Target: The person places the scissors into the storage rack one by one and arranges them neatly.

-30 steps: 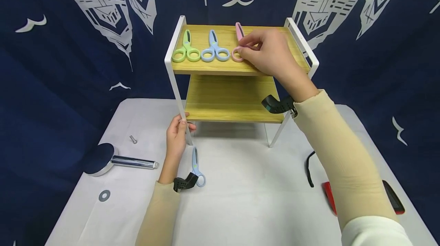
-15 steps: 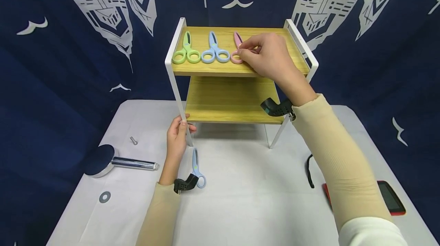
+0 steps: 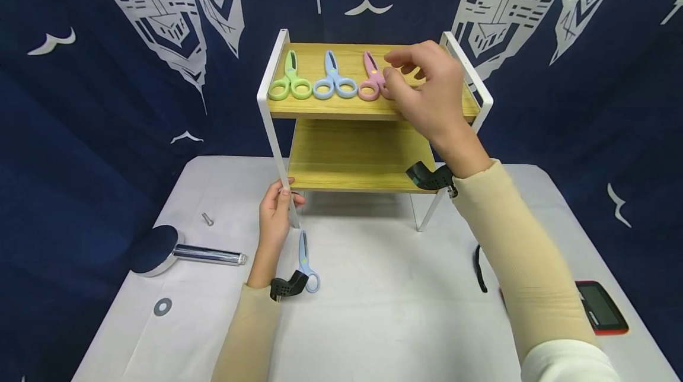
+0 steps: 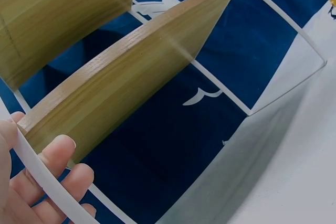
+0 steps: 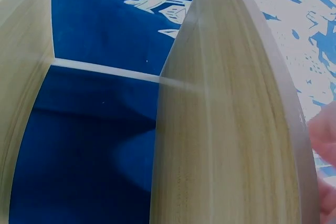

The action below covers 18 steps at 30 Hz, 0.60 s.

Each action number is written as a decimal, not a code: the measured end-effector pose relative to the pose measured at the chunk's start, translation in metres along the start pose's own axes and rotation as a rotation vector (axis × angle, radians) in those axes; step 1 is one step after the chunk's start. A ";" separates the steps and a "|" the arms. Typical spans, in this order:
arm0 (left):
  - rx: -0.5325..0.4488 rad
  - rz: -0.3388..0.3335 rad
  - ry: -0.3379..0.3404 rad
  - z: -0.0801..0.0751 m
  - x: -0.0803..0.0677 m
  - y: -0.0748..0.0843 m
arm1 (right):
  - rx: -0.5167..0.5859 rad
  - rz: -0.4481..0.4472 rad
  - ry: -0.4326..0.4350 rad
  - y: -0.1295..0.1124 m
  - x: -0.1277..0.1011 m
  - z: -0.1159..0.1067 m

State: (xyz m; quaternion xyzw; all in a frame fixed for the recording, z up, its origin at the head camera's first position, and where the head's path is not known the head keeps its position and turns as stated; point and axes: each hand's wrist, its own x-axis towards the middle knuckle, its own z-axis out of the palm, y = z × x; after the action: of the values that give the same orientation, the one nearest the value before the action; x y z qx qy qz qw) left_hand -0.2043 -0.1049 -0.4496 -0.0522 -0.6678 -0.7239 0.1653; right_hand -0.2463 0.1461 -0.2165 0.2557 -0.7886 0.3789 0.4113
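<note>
A two-tier shelf (image 3: pixel 363 156) with wooden boards and a white metal frame stands on the table. My left hand (image 3: pixel 274 216) grips its front left leg; in the left wrist view, the fingers (image 4: pixel 58 153) lie behind that white leg. Along the top board are green scissors (image 3: pixel 290 79), blue scissors (image 3: pixel 333 79) and pink scissors (image 3: pixel 371 80), blades pointing back. Just right of the pink pair, my right hand (image 3: pixel 433 88) hovers with thumb and forefinger apart, holding nothing and partly covering one handle loop. The right wrist view catches only fingertips (image 5: pixel 324 135) beyond the board's edge.
Another pair of blue scissors (image 3: pixel 306 263) lies beside my left wrist. To the left are a shower head (image 3: pixel 160 248), a small bolt (image 3: pixel 207 219) and a grey washer (image 3: pixel 162 306). On the right lie a black strap (image 3: pixel 479 269) and a red-edged device (image 3: pixel 603 308), partly behind my right arm.
My right hand has let go of the pink scissors and moved a little right, its fingers parting. The pink scissors now lie on the top board. My left hand stays on the leg.
</note>
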 end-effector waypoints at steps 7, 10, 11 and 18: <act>0.010 -0.009 -0.002 -0.001 -0.002 0.000 | 0.256 -0.357 0.177 -0.015 -0.048 0.013; 0.011 -0.011 -0.003 -0.001 -0.002 0.001 | 0.316 -0.414 0.115 -0.021 -0.077 0.022; 0.012 -0.008 -0.004 0.000 -0.002 0.001 | 0.330 -0.419 0.088 -0.022 -0.086 0.026; 0.015 -0.001 -0.005 -0.001 0.000 0.000 | 0.382 -0.249 -0.090 -0.019 -0.153 0.067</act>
State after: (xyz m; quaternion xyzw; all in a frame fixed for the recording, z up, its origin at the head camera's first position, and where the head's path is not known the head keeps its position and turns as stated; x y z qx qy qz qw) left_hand -0.2046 -0.1057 -0.4500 -0.0525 -0.6736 -0.7188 0.1639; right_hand -0.1815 0.0951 -0.3631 0.4409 -0.6824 0.4560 0.3633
